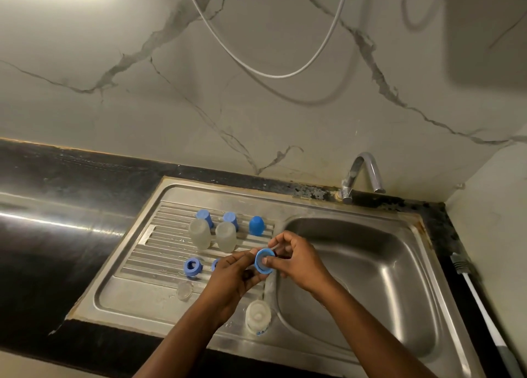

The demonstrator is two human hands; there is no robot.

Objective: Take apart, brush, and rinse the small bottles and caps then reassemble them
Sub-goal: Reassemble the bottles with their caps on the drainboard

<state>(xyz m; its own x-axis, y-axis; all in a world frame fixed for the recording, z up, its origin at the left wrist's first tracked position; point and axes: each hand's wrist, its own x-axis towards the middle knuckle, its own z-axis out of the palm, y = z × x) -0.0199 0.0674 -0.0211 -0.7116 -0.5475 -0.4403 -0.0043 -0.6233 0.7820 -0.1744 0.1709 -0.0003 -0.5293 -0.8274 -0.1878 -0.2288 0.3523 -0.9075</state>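
Blue collar (263, 260) was held at the left rim of the sink basin (385, 278).
Fingers of left hand (233, 278) and right hand (299, 260) were curled, pinching the collar's edge. It looked like light, stiff plastic, likely wet and slick; grip across the outer rim, not the opening.

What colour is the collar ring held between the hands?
Blue; the collar ring shows best in the head view.
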